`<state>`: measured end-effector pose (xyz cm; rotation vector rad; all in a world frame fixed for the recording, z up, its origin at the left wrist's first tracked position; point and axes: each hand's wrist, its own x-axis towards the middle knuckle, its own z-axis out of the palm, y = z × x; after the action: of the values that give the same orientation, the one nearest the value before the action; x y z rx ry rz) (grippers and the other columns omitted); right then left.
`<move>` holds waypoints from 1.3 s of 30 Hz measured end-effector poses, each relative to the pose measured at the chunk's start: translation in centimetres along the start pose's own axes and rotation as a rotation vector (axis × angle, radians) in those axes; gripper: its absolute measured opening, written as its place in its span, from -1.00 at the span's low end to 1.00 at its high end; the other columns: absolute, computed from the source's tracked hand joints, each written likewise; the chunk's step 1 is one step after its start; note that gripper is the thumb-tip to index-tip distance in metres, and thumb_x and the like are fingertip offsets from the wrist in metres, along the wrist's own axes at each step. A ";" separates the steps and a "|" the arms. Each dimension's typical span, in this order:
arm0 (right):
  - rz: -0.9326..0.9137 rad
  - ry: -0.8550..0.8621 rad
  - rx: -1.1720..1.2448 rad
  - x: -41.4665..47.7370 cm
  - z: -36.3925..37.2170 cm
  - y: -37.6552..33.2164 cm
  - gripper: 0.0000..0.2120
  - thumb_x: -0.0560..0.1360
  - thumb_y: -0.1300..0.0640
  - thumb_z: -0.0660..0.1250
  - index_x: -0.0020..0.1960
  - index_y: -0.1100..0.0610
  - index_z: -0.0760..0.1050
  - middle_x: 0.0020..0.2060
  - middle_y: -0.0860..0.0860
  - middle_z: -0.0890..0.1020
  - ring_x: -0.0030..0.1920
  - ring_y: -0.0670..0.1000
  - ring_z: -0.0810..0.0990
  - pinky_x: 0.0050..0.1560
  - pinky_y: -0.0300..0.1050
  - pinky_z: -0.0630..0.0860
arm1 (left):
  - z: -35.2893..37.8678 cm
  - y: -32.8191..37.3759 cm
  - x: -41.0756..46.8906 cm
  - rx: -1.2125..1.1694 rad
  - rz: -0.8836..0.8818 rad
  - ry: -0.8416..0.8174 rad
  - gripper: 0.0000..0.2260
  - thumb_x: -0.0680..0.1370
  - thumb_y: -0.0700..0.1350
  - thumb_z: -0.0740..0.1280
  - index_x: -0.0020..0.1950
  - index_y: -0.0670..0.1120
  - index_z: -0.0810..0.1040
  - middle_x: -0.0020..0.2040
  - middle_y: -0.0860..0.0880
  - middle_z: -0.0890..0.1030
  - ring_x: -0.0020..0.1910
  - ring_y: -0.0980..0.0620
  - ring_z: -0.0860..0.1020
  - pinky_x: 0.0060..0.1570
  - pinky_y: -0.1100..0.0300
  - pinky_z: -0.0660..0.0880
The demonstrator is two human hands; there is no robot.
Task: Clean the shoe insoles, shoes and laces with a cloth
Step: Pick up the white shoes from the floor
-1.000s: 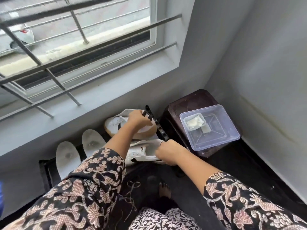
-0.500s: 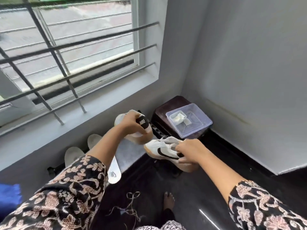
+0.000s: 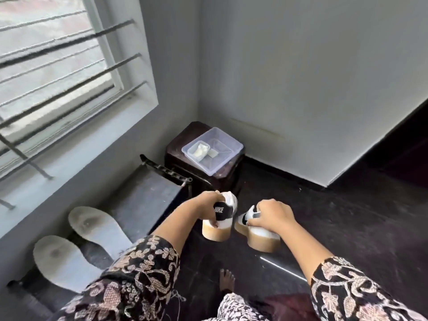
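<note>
Two shoes, one per hand: left hand [image 3: 205,203] wrapped round the black-heeled shoe [image 3: 222,222], right hand [image 3: 272,215] round the other shoe [image 3: 262,240]. Keep soles down, set both gently just below the hands.

A barred window [image 3: 53,72] fills the upper left of the frame, above a grey sill [image 3: 97,144]. Plain white walls [image 3: 301,66] meet in a corner at top centre. In that corner stands a dark brown stool [image 3: 183,139], and a clear plastic container [image 3: 225,144] rests on its top. Just left of the stool is a low black rack [image 3: 148,198] with a grey top. The dark floor [image 3: 335,228] takes up the lower right.
</note>
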<state>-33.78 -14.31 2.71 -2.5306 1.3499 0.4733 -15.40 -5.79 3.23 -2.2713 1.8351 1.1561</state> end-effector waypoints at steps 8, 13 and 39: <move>0.217 -0.381 0.292 1.7 4.9 5.1 -0.69 0.28 -0.09 0.48 -0.31 0.02 0.37 -0.14 0.00 0.54 -0.13 0.03 0.55 -0.33 -0.20 0.40 | 5.3 2.5 6.8 0.166 0.046 -0.125 -0.34 0.34 -0.14 0.54 0.39 -0.04 0.37 0.32 -0.10 0.43 0.26 -0.09 0.44 0.20 0.05 0.45; 0.228 -0.565 0.421 5.3 8.5 7.6 -0.45 0.32 0.09 0.52 0.24 0.06 0.39 0.08 0.05 0.50 -0.03 0.01 0.48 -0.32 -0.22 0.43 | 6.9 2.5 11.1 0.307 0.046 -0.198 -0.44 0.43 -0.16 0.45 0.38 -0.05 0.35 0.30 -0.08 0.44 0.30 -0.07 0.40 0.21 0.03 0.46; 0.259 -0.395 0.111 29.0 45.5 17.0 -0.68 0.45 0.17 0.35 0.17 0.12 0.37 0.05 0.07 0.58 0.07 0.12 0.57 -0.16 -0.05 0.49 | 36.1 -9.4 45.7 0.359 0.087 -0.242 -0.65 0.47 -0.31 0.22 0.22 -0.07 0.34 0.19 -0.03 0.44 0.27 0.00 0.35 -0.24 0.10 0.39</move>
<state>-40.65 -29.63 -51.26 -2.0411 1.4980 0.8684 -24.52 -25.85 -51.52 -1.7946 1.8810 0.9643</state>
